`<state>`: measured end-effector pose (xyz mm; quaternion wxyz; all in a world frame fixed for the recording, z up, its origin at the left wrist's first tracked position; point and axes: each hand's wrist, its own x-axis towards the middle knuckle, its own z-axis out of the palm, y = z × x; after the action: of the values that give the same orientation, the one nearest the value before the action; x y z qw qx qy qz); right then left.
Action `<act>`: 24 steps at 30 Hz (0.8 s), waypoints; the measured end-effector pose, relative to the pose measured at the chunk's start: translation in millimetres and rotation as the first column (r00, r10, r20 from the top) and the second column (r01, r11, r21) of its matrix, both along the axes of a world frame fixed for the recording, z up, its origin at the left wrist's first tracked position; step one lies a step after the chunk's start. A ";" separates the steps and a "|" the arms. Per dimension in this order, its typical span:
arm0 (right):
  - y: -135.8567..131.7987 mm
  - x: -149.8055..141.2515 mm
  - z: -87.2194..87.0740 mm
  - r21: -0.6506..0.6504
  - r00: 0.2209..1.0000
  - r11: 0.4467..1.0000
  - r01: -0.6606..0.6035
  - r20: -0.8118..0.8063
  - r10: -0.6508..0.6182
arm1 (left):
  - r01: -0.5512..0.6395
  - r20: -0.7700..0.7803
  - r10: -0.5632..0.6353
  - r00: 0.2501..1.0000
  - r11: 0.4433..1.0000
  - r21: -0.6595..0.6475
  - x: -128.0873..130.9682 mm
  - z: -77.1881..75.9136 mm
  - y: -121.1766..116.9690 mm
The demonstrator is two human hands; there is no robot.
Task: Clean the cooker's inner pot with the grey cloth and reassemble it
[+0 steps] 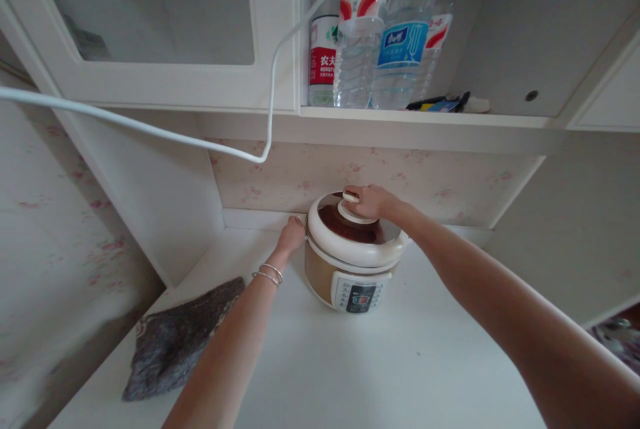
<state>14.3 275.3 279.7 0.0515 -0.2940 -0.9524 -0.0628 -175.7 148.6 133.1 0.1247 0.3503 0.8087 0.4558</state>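
A round electric pressure cooker (pixel 320 269) with a gold-brown body and a white lid (pixel 330 244) stands on the white counter. A control panel (pixel 360 294) faces me at its front. My right hand (pixel 370 202) is closed round the knob (pixel 351 196) on top of the lid. At the cooker's left side, my left hand (pixel 292 234) is closed at the rim, its fingers partly hidden by the cooker; it seems to grip the side handle there. Two thin bangles circle my left wrist. The lid sits on the body.
A dark grey folded cloth (pixel 185 339) lies on the counter (pixel 320 376) at left. Several plastic bottles (pixel 400 49) stand on the open shelf above, beside a glazed cabinet door (pixel 150 9). A white cable (pixel 210 144) hangs across the upper left.
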 end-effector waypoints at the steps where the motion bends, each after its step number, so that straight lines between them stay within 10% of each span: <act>1: 1.4 0.5 -0.4 0.010 1.000 1.000 -0.015 -0.007 0.015 | 0.001 0.000 -0.001 1.000 1.000 -0.003 -0.3 -0.2 0.2; 10: 13.1 -9.1 -1.3 -0.031 0.985 0.985 -0.172 -0.016 0.171 | 0.000 -0.006 0.000 1.000 1.000 -0.010 -3.3 -0.8 1.4; 24: -0.2 -10.8 -10.8 -0.030 0.999 0.999 0.036 -0.028 -0.036 | -0.034 0.018 0.034 0.999 0.999 0.000 -1.2 -2.7 1.6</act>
<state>3.5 275.0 268.9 0.0598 -0.3127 -0.9469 -0.0453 -176.8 150.1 130.4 0.1241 0.3324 0.8133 0.4611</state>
